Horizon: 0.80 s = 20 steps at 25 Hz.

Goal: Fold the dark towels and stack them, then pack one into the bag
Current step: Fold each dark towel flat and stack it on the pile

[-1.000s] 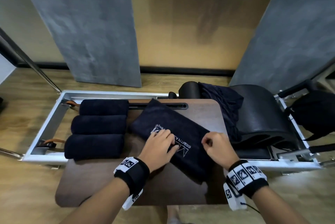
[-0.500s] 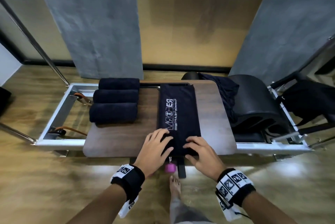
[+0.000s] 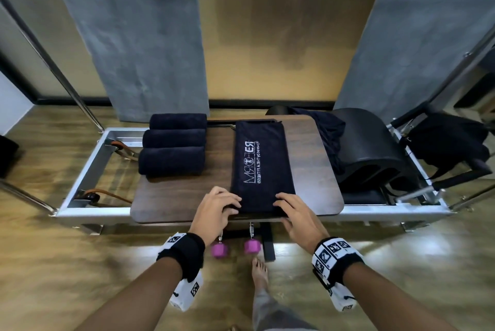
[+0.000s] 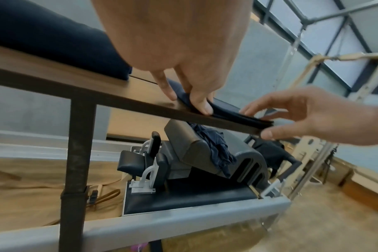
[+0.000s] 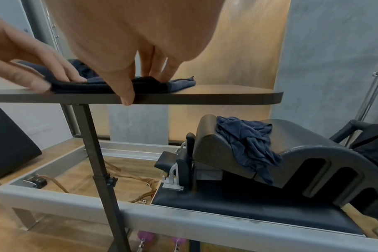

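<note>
Presently: towel (image 3: 261,164), lengthwise on bench (image 3: 176,202); near end pinned flat under relaxed left hand (image 3: 214,210) and right hand (image 3: 297,215), neither grip clenched, likely for folding away.

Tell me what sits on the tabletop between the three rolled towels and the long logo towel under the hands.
Nothing: in the head view only a bare strip of the wooden tabletop separates the rolled towels from the logo towel.
</note>
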Each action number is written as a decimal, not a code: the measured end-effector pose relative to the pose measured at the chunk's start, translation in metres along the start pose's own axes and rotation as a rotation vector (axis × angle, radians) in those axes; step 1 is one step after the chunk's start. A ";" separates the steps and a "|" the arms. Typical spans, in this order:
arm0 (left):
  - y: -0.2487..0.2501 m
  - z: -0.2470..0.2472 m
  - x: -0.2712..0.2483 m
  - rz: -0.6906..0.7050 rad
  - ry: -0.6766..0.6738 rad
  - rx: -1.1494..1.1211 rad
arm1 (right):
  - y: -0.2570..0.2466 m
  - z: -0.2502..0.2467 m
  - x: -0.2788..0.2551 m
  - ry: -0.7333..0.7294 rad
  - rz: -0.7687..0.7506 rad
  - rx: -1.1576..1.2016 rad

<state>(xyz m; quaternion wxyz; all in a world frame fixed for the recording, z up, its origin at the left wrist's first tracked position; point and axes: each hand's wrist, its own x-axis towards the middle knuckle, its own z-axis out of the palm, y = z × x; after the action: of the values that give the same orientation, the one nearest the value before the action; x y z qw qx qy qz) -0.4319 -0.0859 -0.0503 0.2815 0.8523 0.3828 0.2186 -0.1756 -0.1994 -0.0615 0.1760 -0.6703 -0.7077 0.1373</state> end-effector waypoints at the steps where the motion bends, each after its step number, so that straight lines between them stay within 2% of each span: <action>1: 0.000 -0.001 0.002 -0.017 0.019 -0.001 | 0.000 0.000 0.000 0.004 0.002 -0.004; 9: -0.002 0.010 0.027 -0.303 0.056 -0.229 | -0.001 -0.003 0.016 0.008 0.043 0.053; 13: -0.006 0.014 0.037 -0.386 0.059 -0.272 | -0.003 -0.005 0.026 0.031 -0.051 -0.077; 17: -0.002 0.010 0.036 -0.341 0.058 -0.252 | 0.000 -0.007 0.039 0.009 -0.045 -0.097; 20: 0.004 0.002 0.025 -0.201 -0.035 -0.047 | -0.006 -0.010 0.048 0.011 -0.007 -0.179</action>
<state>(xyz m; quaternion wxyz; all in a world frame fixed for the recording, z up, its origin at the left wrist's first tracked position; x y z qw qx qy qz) -0.4130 -0.0690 -0.0451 0.3284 0.8064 0.4564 0.1832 -0.1785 -0.1529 -0.0467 0.1200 -0.6815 -0.7185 0.0694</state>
